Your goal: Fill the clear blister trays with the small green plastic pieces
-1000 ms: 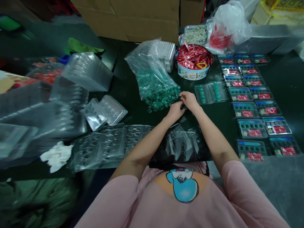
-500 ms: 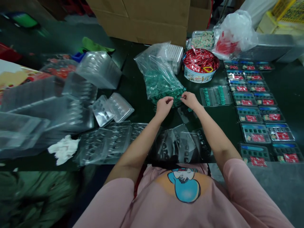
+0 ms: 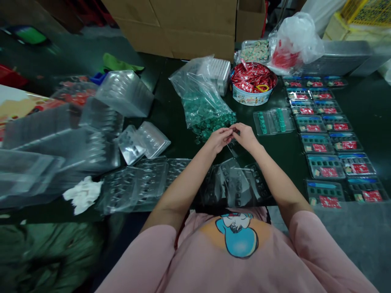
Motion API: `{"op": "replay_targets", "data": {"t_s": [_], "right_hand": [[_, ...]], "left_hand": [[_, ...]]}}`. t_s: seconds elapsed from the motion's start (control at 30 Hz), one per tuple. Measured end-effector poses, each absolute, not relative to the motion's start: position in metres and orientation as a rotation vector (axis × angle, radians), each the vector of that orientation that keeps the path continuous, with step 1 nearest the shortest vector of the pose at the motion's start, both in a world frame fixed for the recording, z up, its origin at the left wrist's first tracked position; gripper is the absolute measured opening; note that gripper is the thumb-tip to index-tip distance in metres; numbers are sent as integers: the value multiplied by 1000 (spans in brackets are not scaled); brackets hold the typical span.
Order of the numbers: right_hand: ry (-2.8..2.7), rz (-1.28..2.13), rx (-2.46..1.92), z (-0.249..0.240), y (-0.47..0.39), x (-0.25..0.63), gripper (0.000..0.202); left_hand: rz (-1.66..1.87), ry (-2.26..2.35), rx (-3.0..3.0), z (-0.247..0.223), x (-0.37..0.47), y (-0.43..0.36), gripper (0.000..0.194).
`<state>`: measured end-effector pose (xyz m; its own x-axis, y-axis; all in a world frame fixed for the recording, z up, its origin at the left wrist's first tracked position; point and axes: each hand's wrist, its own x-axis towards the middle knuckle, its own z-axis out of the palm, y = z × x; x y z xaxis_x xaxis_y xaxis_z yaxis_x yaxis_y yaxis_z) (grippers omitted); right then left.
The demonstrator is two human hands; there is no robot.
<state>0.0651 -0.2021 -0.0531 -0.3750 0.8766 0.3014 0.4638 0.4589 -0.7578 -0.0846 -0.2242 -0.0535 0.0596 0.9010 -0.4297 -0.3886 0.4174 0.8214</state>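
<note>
My left hand (image 3: 220, 139) and my right hand (image 3: 245, 137) meet in front of a heap of small translucent green pieces (image 3: 210, 124). Both have their fingers pinched together, tips touching or nearly so; what lies between them is too small to make out. The pieces spill from a clear plastic bag (image 3: 195, 77) just beyond. Below my fingers a clear blister tray is mostly hidden. Right of my right hand lie two clear trays (image 3: 273, 122), each with a row of green pieces in its pockets.
Filled trays (image 3: 328, 166) with blue pens and red packets stand in columns at right. A round tin (image 3: 252, 97) of red packets is at the back. Clear trays (image 3: 134, 185) line the front edge, with stacks (image 3: 125, 91) and a crumpled white tissue (image 3: 83, 194) at left.
My hands have come together from slightly apart, the left moving right, the fingertips now meeting in front of the green heap. The view has shifted slightly.
</note>
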Motion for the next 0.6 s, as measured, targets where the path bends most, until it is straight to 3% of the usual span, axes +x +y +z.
{"op": "replay_targets", "data": {"t_s": [0.2,0.43,0.6], "right_hand": [[-2025,735,-1154,-48,-205,64,16],[-1866,971,-1075,-53,-200,77,16],[-1758,918,-1176,-58,-195,106,12]], "left_hand": [[1041,1137,605,-56,-82,-223,27],[1057,1193,638,-59,-83,-221,15],[1088,1316,1084,-71,-82,-222,23]]}}
